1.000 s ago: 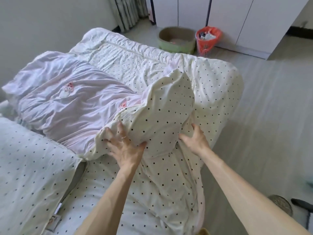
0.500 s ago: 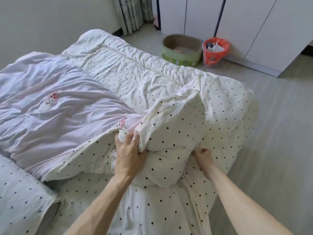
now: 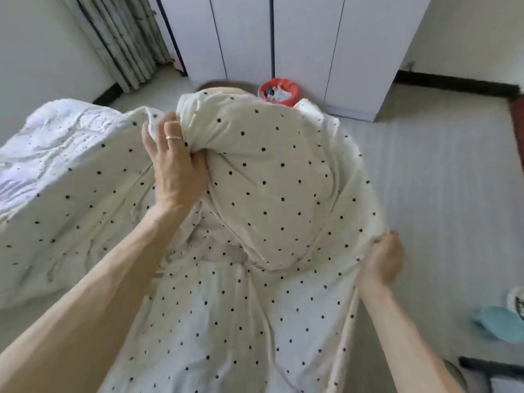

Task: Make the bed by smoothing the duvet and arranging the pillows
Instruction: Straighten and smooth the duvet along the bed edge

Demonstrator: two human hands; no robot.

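Head view of a cream duvet (image 3: 269, 194) printed with small black dots, bunched into a rounded hump at the centre of the scene and spilling toward the near edge in loose folds. The left hand (image 3: 175, 165) gripped a gathered fold at the hump's upper left, with its fingers curled over and into the cloth and a thin ring (image 3: 173, 136) on one finger. The right hand (image 3: 382, 259) sat lower and to the right, its fingers curled round the duvet's right-hand edge, which ran from that grip up along the hump's right side. Both forearms entered from the near edge, the left one crossing the flatter spread of duvet on the left. At the far left a white quilted bed surface (image 3: 71, 123) showed beyond the duvet, and a patch of pale lilac fabric (image 3: 14, 188) showed at the left border; whether it belonged to the duvet could not be told. Beyond the hump, on the pale floor (image 3: 439, 180), stood a red waste basket (image 3: 279, 92) holding scraps, close to the white wardrobe doors (image 3: 312, 38). Just left of it was a rounded brown rim (image 3: 215, 85), mostly hidden by the duvet. Grey striped curtains (image 3: 122, 38) hung at the far left. A blue slipper (image 3: 496, 324) lay on the floor at the near right.
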